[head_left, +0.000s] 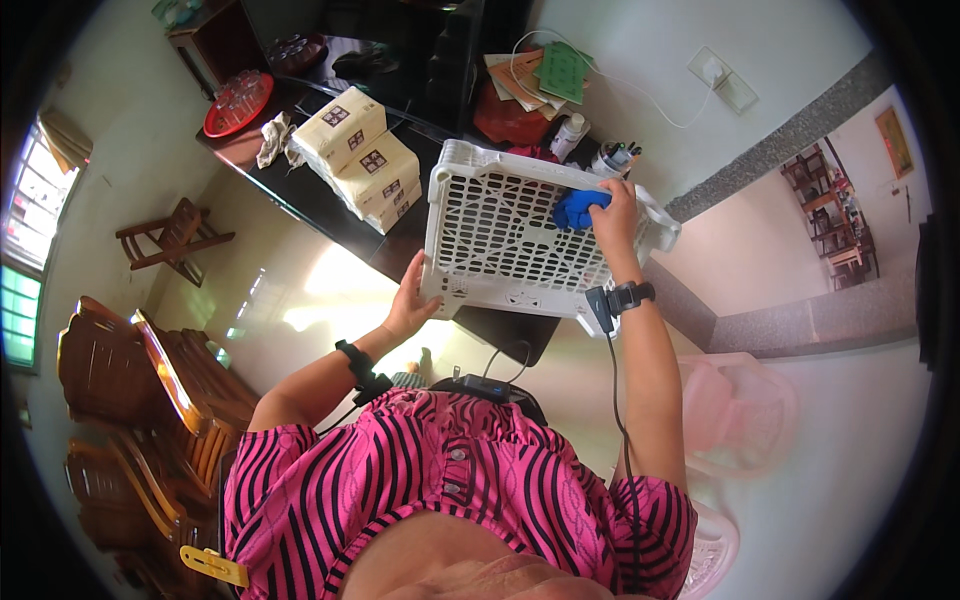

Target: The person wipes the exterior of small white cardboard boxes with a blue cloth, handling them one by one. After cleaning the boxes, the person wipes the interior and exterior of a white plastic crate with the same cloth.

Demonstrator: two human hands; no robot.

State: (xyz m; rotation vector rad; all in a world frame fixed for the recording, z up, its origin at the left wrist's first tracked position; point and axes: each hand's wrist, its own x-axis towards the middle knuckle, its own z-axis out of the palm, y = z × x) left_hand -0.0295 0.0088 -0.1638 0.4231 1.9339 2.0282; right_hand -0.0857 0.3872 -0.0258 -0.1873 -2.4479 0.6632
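Note:
In front of me, a white plastic basket with a slotted base is tipped up at the edge of a dark cabinet top. My left hand grips its lower left corner, thumb on the near side. Against the upper right of the basket, my right hand holds a bunched blue cloth between thumb and fingers. Both wrists wear black straps with cabled devices.
Left of the basket, tissue packs are stacked beside a crumpled cloth and a red tray of glasses. Behind it stand a white bottle and a pen holder. Wooden chairs are at left, a pink plastic chair at right.

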